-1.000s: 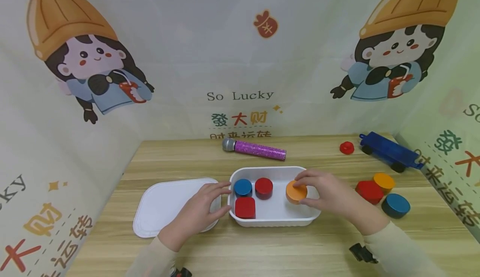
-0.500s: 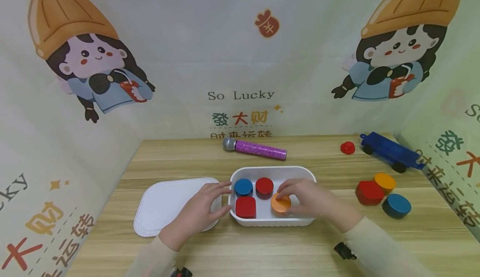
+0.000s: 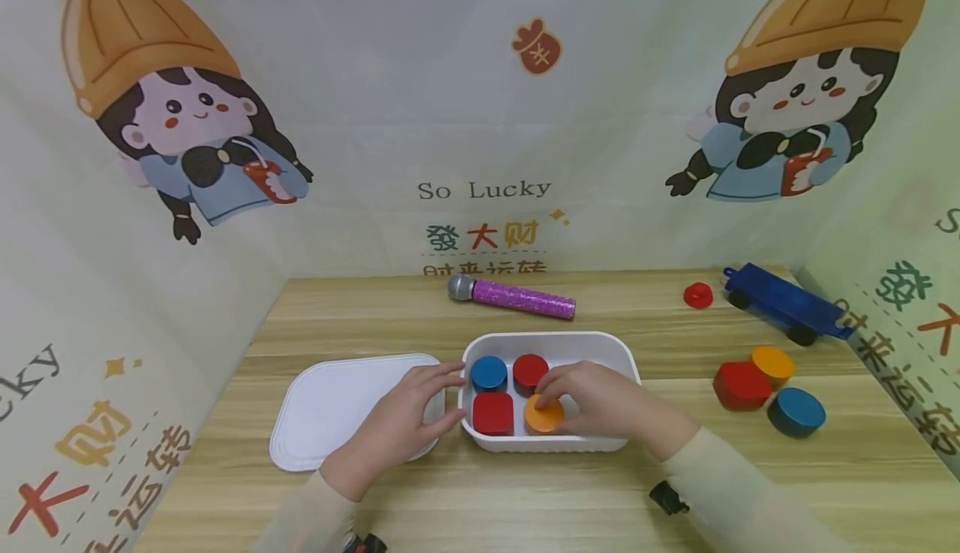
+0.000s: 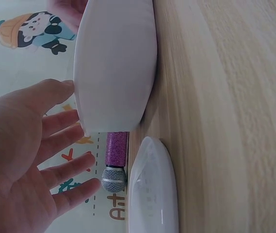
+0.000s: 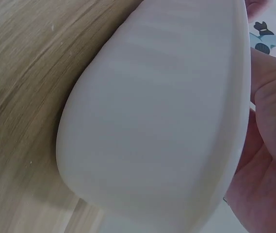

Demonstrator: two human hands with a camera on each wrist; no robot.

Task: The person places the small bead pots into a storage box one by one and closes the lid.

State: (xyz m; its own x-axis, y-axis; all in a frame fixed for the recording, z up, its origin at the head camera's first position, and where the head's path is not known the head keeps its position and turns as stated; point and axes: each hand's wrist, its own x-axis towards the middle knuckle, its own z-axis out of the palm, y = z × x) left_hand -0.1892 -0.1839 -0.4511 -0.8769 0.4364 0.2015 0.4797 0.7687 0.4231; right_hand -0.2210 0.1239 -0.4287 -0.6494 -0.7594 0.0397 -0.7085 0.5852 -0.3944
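Observation:
In the head view a white oblong plastic box (image 3: 551, 445) stands on the wooden table. My right hand (image 3: 611, 403) reaches over its right side and holds an orange round block (image 3: 543, 418) between thumb and fingers, low inside the box. Left of that block sits a red rounded-square block (image 3: 492, 414). Behind them are a blue round block (image 3: 489, 374) and a red round block (image 3: 528, 367). My left hand (image 3: 397, 411) touches the box's left rim, fingers spread and nearly straight. The box wall (image 5: 147, 116) hides the blocks in the right wrist view.
A white lid (image 3: 322, 407) lies left of the box. Behind it is a purple microphone (image 3: 517, 296). To the right lie a red block (image 3: 741, 386), an orange round block (image 3: 772, 365) and a blue round block (image 3: 797, 412). Farther back are a small red piece (image 3: 697, 295) and a blue toy wagon (image 3: 783, 299).
My right hand has moved left inside the box, bringing the orange round block from the right end to beside the red rounded-square block. The left hand stays at the rim.

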